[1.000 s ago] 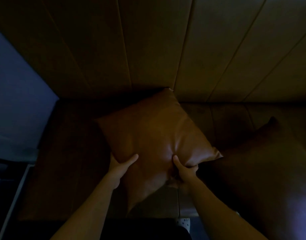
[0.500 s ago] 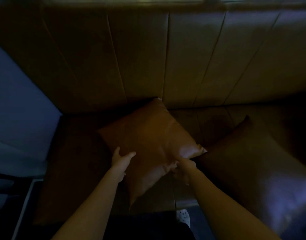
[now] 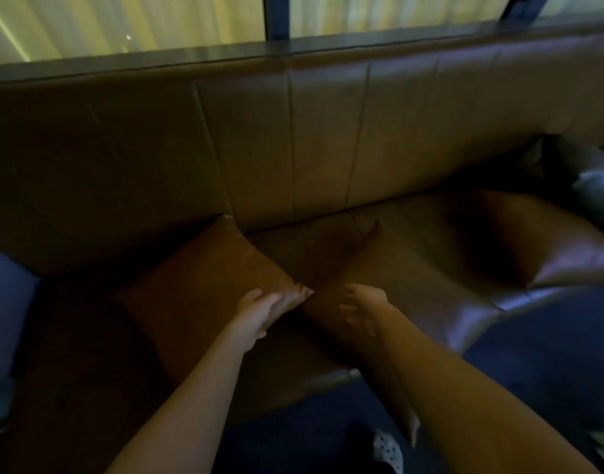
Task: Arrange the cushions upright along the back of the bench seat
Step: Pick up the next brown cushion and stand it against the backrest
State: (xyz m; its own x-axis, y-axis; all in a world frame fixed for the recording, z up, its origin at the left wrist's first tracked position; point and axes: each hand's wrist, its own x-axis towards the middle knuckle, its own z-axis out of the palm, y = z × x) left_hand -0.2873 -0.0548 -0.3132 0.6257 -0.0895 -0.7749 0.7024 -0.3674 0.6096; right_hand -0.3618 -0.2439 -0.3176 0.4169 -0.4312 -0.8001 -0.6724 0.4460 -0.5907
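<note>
A tan leather cushion (image 3: 204, 295) lies diamond-wise on the brown bench seat (image 3: 71, 336), its far corner touching the backrest (image 3: 327, 131). My left hand (image 3: 263, 309) rests flat on its right corner, fingers stretched out and gripping nothing. Right beside it lies a larger, darker brown cushion (image 3: 423, 268), one corner pointing at the backrest. My right hand (image 3: 362, 309) hovers over the near left part of this cushion with fingers spread. Both cushions lie on the seat, not upright.
Another dark cushion (image 3: 587, 172) leans at the far right end of the bench. A dark window ledge (image 3: 225, 56) runs along the top of the backrest. Blue floor (image 3: 550, 354) lies in front, and a blue wall (image 3: 6, 302) closes off the left.
Both hands have let go of the tan cushion, which has settled onto the seat. My right hand has moved right, over the darker cushion. The view has lifted and now shows the window.
</note>
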